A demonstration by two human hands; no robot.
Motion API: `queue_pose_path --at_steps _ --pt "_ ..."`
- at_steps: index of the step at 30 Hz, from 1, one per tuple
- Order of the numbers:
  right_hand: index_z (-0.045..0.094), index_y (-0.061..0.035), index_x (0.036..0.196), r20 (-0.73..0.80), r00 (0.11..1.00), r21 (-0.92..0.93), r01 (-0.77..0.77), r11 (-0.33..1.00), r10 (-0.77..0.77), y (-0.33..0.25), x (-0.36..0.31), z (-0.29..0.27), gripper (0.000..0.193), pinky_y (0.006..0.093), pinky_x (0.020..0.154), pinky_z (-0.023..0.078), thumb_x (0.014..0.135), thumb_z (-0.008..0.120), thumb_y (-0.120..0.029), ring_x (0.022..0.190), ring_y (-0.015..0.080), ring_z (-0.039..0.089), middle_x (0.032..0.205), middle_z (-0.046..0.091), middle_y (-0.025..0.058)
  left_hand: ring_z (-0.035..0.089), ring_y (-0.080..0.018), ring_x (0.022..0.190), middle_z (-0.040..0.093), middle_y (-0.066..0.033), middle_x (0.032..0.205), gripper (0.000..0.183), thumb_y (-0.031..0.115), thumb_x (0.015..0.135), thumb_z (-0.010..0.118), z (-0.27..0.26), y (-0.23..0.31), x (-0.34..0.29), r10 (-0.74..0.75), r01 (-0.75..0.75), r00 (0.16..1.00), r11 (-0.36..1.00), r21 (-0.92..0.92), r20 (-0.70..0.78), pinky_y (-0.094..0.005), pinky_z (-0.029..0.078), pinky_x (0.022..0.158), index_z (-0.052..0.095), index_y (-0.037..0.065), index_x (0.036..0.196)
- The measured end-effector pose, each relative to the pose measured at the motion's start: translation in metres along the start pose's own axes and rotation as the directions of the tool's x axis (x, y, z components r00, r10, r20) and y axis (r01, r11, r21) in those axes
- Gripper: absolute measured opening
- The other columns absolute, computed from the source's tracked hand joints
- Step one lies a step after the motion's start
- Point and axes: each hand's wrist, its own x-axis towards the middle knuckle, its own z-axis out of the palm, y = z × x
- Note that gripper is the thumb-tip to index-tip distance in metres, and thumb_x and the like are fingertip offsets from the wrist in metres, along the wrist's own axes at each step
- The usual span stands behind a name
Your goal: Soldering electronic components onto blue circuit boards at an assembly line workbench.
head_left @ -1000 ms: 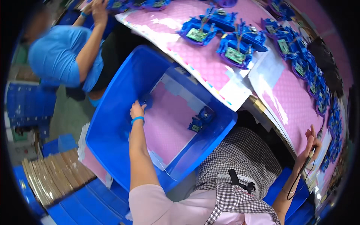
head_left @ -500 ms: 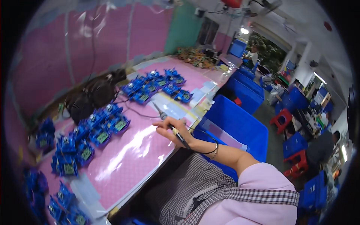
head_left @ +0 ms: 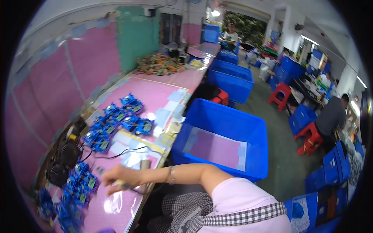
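My right hand [head_left: 123, 178] reaches in over the pink-covered bench [head_left: 104, 211], fingers curled around a soldering iron [head_left: 125, 185]. Motion blurs the iron, and only its pale grip and part of a dark cord show. Just left of the hand stand blue plastic housings [head_left: 79, 182] with green circuit boards and purple edges. A second group of the same blue housings [head_left: 108, 123] sits farther up the bench. Beside my wrist is a beige cylinder [head_left: 145, 164]. My left hand is out of view.
A large blue bin [head_left: 256, 145] stands against the bench at my right, with a pink sheet inside. Dark round fans [head_left: 70, 155] line the wall side, and a black cable [head_left: 124, 153] crosses the bench. Orange-green parts [head_left: 161, 64] are heaped beyond. Red stools [head_left: 279, 95] and other people are farther off.
My view has swung to the right, bringing more of the blue bin and aisle in. My right hand, with the soldering iron, has moved lower and left toward the near blue housings.
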Motion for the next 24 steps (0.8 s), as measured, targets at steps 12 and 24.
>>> queue_pose_path --at_steps 12,24 --pt "0.049 -0.0021 0.072 0.091 0.995 0.355 -0.079 0.932 0.049 0.075 0.010 0.009 0.037 0.0375 0.056 0.047 0.055 0.082 -0.003 0.064 0.0269 0.064 0.064 0.060 0.0118 0.060 -0.0208 0.090 0.066 -0.0139 0.103 0.048 0.037 0.094 0.058 0.088 -0.007 0.141 -0.284 0.120 0.936 0.813 0.570 0.207 -0.0304 0.049 0.077 0.058 -0.001 0.122" --pt "0.057 -0.0088 0.094 0.440 0.825 0.563 -0.560 0.608 0.353 0.015 0.005 -0.012 0.015 0.0256 0.065 0.048 0.083 0.062 -0.018 0.076 0.0147 0.061 0.078 0.055 0.0067 0.060 -0.0234 0.103 0.064 -0.0118 0.110 0.030 0.012 0.086 0.062 0.091 -0.110 0.190 -0.554 0.590 0.788 0.804 -0.074 0.267 -0.0352 0.046 0.092 0.063 0.002 0.115"
